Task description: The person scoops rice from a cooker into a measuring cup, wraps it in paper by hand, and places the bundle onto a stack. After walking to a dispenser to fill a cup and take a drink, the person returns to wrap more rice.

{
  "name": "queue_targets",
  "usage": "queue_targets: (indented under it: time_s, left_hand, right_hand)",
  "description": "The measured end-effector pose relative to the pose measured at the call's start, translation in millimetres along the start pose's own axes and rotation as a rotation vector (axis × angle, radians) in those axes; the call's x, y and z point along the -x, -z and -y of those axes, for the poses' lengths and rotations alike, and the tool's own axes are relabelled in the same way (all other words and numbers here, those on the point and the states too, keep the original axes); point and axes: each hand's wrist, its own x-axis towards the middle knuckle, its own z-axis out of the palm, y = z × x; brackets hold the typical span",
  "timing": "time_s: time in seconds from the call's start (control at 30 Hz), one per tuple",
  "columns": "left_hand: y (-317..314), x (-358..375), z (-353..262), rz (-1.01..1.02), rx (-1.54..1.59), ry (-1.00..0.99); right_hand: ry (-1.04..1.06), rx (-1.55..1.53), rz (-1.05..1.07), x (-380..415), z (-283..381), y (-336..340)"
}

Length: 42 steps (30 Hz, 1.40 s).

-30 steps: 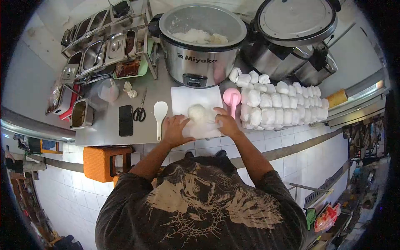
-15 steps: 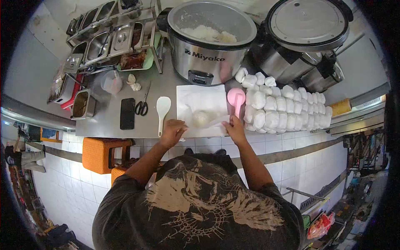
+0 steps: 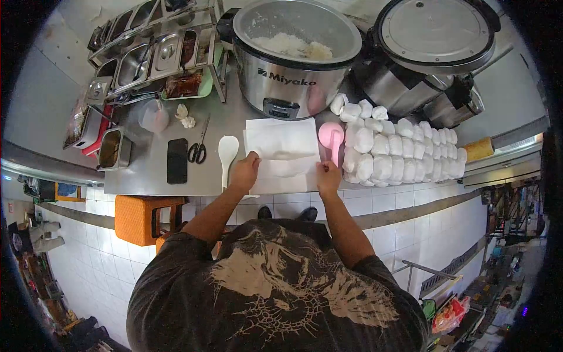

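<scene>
A stack of white paper sheets (image 3: pixel 281 132) lies at the table's front edge. Across it a folded flap of white paper (image 3: pixel 287 169) stretches between my hands and covers most of the rice mound (image 3: pixel 284 156), whose top edge barely shows. My left hand (image 3: pixel 246 172) pinches the flap's left end, fingers closed. At the other end, my right hand (image 3: pixel 329 178) has its fingers closed on the paper too. A white rice paddle (image 3: pixel 228 154) rests just left of my left hand. Beyond my right hand lies a pink scoop (image 3: pixel 332 137).
Rows of white wrapped bundles (image 3: pixel 399 152) are piled at the right. A large rice cooker (image 3: pixel 293 76) with rice stands behind the paper. To the left are scissors (image 3: pixel 198 149), a black phone (image 3: pixel 177 161), a plastic cup (image 3: pixel 155 117) and metal trays (image 3: pixel 135 64). An orange stool (image 3: pixel 141 220) stands below.
The paper flap has been brought over the rice mound, which was open to view before. My left hand has moved onto the paper and closed on its left end.
</scene>
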Motion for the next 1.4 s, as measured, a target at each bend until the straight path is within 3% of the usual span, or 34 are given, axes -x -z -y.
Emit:
queue_targets:
  time_s: [0.17, 0.27, 0.33, 0.4, 0.43, 0.57, 0.67, 0.73, 0.83, 0.93, 1.03, 1.13, 1.2, 1.33, 1.4]
  left_hand:
    - [-0.8, 2.8, 6.6, 0.033, 0.019, 0.093]
    - [1.2, -2.0, 3.4, 0.071, -0.026, 0.114]
    - [-3.9, -6.5, 15.2, 0.08, -0.074, 0.06]
    - [-10.0, -14.7, 22.0, 0.086, -0.126, 0.027]
    - [-11.7, -25.4, 23.0, 0.084, -0.153, 0.02]
    - [-10.6, -81.3, 11.1, -0.02, -0.355, -0.145]
    - [-18.9, -118.9, 11.1, 0.246, -0.544, 0.033]
    - [-29.6, -133.6, 20.4, 0.256, -0.574, 0.065]
    - [-23.4, -134.2, 17.1, 0.287, -0.587, 0.014]
    - [-1.9, -125.9, 6.0, 0.253, -0.49, -0.127]
    - [20.9, -104.4, -6.6, 0.23, -0.307, -0.285]
    - [35.7, -78.4, -16.4, 0.158, -0.112, -0.484]
    - [45.2, -64.9, -28.2, 0.168, -0.024, -0.611]
    - [41.9, -48.7, -35.5, 0.103, -0.109, -0.645]
    - [43.5, -46.5, -34.7, 0.097, -0.072, -0.541]
  right_hand:
    - [-0.031, 0.086, -0.07, 3.2, 12.6, 12.4]
    - [0.461, 0.192, -0.055, 24.8, 33.8, 18.1]
    - [0.711, 0.245, 0.354, 43.7, 46.0, 14.0]
    - [0.871, 0.25, 0.444, 59.3, 67.3, 6.3]
    - [0.841, 0.423, 0.577, 61.3, 70.7, 0.5]
    - [0.858, 0.583, 0.564, 61.2, 69.8, -6.8]
    - [0.856, 0.578, 0.583, 58.1, 72.6, -3.7]
    - [0.877, 0.59, 0.604, 51.8, 83.8, 2.6]
    - [0.731, 0.291, 0.556, 37.2, 80.4, 8.5]
    - [0.627, 0.187, 0.328, 4.9, 45.5, 7.8]
    - [0.301, 0.328, 0.365, -36.2, 24.7, 21.1]
    - [0.518, 0.348, 0.331, -52.1, 39.9, 16.7]
    - [0.756, 0.269, 0.382, -52.5, 101.9, 13.6]
    - [1.22, 0.378, 0.579, -72.6, 144.8, -20.4]
    - [1.164, 0.635, 0.728, -94.7, 134.7, -26.0]
